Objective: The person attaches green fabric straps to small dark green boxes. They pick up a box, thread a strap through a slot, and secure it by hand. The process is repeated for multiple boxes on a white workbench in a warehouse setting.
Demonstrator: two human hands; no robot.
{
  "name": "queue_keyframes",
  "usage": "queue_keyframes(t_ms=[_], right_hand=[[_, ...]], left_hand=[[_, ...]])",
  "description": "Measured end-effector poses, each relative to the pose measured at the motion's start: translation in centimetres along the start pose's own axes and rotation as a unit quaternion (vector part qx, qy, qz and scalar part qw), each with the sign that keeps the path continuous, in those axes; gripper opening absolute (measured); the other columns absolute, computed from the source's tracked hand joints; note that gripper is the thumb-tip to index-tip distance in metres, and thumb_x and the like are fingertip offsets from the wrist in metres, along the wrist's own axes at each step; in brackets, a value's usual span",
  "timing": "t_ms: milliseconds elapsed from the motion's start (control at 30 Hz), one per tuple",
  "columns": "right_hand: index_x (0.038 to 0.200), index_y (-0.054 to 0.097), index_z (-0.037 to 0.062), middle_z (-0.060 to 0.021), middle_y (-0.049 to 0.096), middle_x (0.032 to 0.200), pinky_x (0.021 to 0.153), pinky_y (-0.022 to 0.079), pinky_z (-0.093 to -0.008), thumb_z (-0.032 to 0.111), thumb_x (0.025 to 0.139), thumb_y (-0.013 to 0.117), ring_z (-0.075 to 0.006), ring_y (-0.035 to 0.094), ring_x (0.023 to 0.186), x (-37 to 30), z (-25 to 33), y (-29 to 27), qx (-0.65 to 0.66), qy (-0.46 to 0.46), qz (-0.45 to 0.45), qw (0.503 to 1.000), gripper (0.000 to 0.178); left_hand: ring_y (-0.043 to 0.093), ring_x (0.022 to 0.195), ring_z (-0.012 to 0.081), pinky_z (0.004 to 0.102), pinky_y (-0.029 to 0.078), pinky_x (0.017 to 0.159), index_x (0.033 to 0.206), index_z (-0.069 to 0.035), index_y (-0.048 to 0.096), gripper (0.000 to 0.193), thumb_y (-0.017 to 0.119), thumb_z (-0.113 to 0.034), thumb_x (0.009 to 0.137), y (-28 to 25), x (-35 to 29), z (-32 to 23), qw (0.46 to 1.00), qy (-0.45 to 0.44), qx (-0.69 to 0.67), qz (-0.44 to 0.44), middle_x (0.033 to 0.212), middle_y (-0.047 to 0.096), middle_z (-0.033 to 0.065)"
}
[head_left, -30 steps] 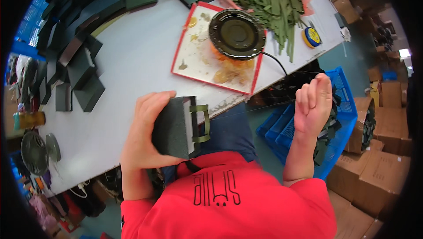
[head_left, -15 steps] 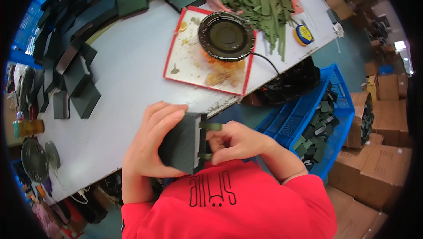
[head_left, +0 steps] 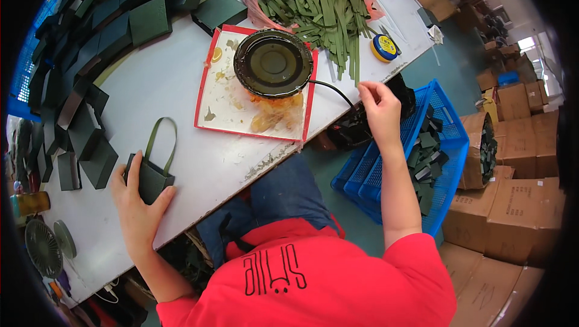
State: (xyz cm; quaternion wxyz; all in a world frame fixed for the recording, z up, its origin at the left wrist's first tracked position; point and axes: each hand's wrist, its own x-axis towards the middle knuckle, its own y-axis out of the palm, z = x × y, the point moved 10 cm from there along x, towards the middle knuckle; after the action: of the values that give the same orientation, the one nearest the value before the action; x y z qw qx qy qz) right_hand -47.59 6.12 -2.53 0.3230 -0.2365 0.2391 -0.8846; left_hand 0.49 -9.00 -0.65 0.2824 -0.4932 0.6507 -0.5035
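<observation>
My left hand (head_left: 142, 206) is at the left part of the white table, its thumb and fingers around a small dark green box (head_left: 148, 180). From the box's top edge rises a loop of green ribbon (head_left: 175, 140), shaped like a handle. My right hand (head_left: 381, 110) reaches out over the table's right edge. Its thumb and forefinger are pinched at the lower end of a green ribbon strip (head_left: 356, 65) that hangs from a heap of strips (head_left: 313, 1) in a pink plastic bag (head_left: 252, 1).
A round dark pot of liquid (head_left: 273, 62) with a cord stands on a stained, red-edged tray (head_left: 211, 107). Dark green boxes (head_left: 151, 21) crowd the table's left side. Nearby are a blue-and-yellow round tin (head_left: 384, 48), a blue crate (head_left: 446, 203) of green pieces, and cardboard cartons (head_left: 518, 218).
My left hand has carried the box from before my chest to the table at left. My right hand has let go of its ribbon and moved up to the strips.
</observation>
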Motion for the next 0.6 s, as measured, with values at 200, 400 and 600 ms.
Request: queue_keyframes(t_ms=[200, 400, 600], right_hand=[[0.107, 0.072, 0.0039, -0.0114, 0.067, 0.097, 0.071, 0.052, -0.0328, 0.005, 0.092, 0.066, -0.0227, 0.066, 0.078, 3.2, 2.5, 1.5, -0.076, -0.131, 0.026, 0.988, 0.017], [0.108, 0.073, 0.0109, -0.013, 0.064, 0.117, 0.083, 0.055, -0.0405, -0.001, 0.085, 0.063, -0.0327, 0.065, 0.1, 5.9, 4.1, 5.7, -0.207, -0.278, 0.061, 0.936, 0.028], [0.094, 0.068, 0.007, -0.0152, 0.06, 0.127, 0.095, 0.052, -0.0418, 0.0, 0.082, 0.062, -0.0349, 0.057, 0.118, 6.4, 5.5, 7.6, -0.232, -0.344, 0.129, 0.901, 0.016]], left_hand=[[0.058, 0.098, 0.0317, 0.0369, 0.046, 0.091, 0.133, -0.003, 0.059, 0.042, 0.061, -0.026, 0.099, 1.3, 0.3, 4.2, 0.988, -0.069, -0.133, 0.039, 0.104, 0.058, 0.0166], [0.057, 0.108, 0.0267, 0.0367, 0.042, 0.099, 0.097, 0.001, 0.061, 0.015, 0.068, -0.012, 0.093, 1.3, 0.0, 7.9, 0.958, -0.135, -0.252, 0.001, 0.122, 0.061, 0.0163], [0.031, 0.148, 0.0441, 0.0528, 0.02, 0.12, 0.062, -0.005, 0.038, 0.031, 0.066, 0.003, 0.073, -6.2, -0.2, -0.7, 0.966, 0.142, -0.121, -0.181, 0.151, 0.047, 0.0212]])
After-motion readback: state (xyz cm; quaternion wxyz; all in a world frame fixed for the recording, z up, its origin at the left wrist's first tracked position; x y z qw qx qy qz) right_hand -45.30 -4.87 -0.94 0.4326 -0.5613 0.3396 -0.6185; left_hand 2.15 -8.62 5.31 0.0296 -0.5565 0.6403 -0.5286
